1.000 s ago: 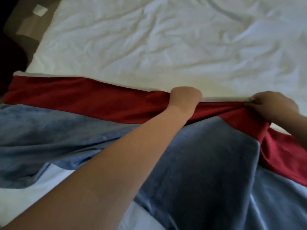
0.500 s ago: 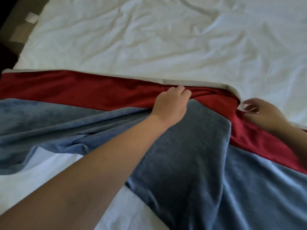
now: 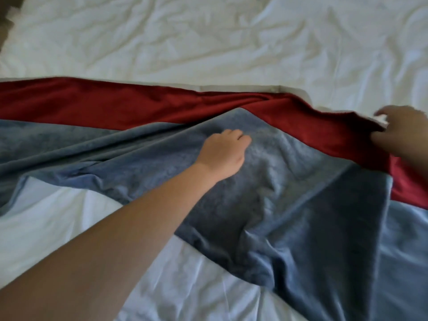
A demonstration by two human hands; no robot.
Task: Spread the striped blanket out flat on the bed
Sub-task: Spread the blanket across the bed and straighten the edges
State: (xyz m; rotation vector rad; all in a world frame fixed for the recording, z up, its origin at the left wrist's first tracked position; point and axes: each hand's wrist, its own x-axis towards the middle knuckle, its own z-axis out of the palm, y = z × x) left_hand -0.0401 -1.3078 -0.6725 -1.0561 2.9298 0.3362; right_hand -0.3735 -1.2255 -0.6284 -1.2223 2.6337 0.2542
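Tension is easing: the striped blanket [image 3: 301, 193] is lying rumpled on the bed [image 3: 208, 42] under the left hand [image 3: 222, 156], now resting loosely bent, off the red edge [image 3: 115, 100]. The right hand [image 3: 403, 133] beside its corner is blurring, grip untellable.

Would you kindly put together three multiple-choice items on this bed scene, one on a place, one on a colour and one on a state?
1. Where does the left hand rest? A. on the red band B. on the blue band C. on the bare sheet
2. What colour is the band of the striped blanket beyond the blue one? A. red B. green C. yellow
3. How does the blanket lie? A. flat and smooth B. creased and bunched C. rolled into a tube
Key: 1 B, the hand lies on blue fabric; 2 A, the red band lies between blue and the white sheet; 3 B, folds run across the blue band.
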